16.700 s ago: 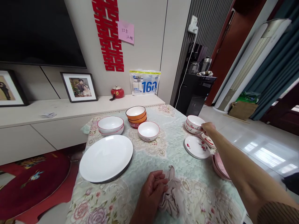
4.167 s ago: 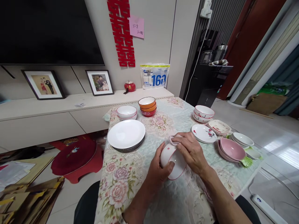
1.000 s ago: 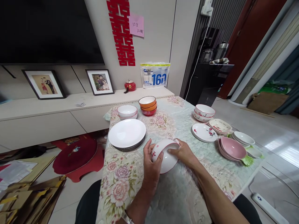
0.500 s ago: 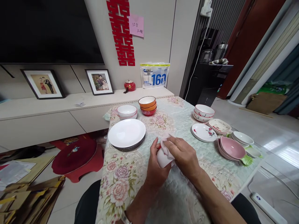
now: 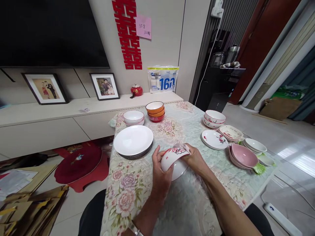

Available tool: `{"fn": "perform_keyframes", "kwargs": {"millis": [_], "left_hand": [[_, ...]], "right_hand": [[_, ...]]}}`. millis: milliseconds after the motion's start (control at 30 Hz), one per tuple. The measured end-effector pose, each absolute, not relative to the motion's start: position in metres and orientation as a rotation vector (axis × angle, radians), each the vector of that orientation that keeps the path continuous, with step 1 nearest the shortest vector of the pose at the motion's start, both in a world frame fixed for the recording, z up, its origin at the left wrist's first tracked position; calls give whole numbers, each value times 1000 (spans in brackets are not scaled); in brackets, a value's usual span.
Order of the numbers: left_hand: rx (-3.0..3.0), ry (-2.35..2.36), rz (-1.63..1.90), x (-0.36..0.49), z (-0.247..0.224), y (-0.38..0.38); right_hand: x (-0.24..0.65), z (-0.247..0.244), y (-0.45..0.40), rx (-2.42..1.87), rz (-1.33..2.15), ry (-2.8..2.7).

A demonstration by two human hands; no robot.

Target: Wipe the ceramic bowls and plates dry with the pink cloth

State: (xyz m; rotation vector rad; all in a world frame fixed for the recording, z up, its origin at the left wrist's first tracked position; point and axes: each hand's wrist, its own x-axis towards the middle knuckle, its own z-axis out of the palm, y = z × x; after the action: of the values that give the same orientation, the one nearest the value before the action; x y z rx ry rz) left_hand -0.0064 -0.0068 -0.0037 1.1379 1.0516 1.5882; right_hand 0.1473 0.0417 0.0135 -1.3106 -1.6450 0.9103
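The left hand (image 5: 160, 175) grips a flowered white bowl (image 5: 167, 160), thumb at the rim and fingers curled around the outside, some fingertips out of sight behind it. The right hand (image 5: 194, 161) pinches the rim on the other side together with a pinkish cloth (image 5: 186, 147); most of the cloth is hidden, so how far it wraps is unclear. The bowl is tilted on its side over the near part of the tablecloth (image 5: 126, 200), between the large white plates (image 5: 133, 140) and the small flowered plates (image 5: 214, 139). Its base is hard to make out, and whether it touches the table cannot be told. A metal band (image 5: 135, 228) on the left wrist is cut off below.
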Motion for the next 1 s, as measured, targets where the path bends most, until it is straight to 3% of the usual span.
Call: {"fn": "perform_keyframes", "kwargs": {"millis": [133, 400, 600, 700, 833, 1000], "left_hand": [[1126, 1047, 1600, -7, -2, -6], [1318, 979, 1489, -2, -2, -9], [1379, 979, 1569, -5, -3, -9], [1333, 1055, 1553, -4, -2, -12], [1327, 1088, 1511, -3, 0, -16], [1382, 1009, 1522, -2, 2, -16]], "right_hand": [[150, 1, 44, -1340, 988, -1606], [149, 29, 26, -1171, 175, -1852], [128, 56, 1, -1046, -106, -2160], [120, 78, -15, -1018, -49, -2377], [126, 106, -25, -952, 292, -2522], [135, 105, -11, -969, 536, -2318]]}}
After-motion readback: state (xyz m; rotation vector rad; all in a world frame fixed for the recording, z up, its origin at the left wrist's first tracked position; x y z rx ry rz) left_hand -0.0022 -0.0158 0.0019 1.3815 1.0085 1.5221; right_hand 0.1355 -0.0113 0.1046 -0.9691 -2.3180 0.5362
